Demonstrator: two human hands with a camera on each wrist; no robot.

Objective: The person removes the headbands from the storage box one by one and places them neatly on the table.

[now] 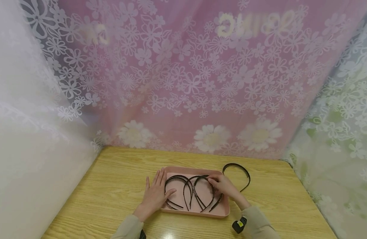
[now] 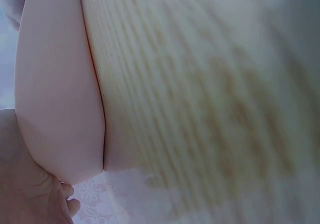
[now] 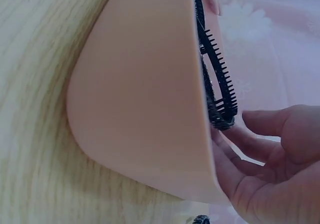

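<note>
A pink rectangular tray (image 1: 195, 215) holds several black toothed headbands (image 1: 178, 176), overlapping one another. My left hand (image 1: 154, 195) rests on the tray's left edge with straight fingers, the thumb reaching inward over the rim. In the left wrist view the palm (image 2: 25, 179) lies along the tray wall (image 2: 60, 84). My right hand (image 1: 226, 186) reaches over the tray's right side, its fingertips at the top of the right-hand headbands. The right wrist view shows the fingers at a headband's (image 3: 220, 69) curved top, while the thumb stands apart from it.
One more black headband (image 1: 248, 174) lies on the wooden table (image 1: 117, 186) just right of the tray, partly behind the right hand. Flower-patterned curtains (image 1: 189, 83) enclose the table at the back and both sides. A black device (image 1: 239, 225) is on the right wrist.
</note>
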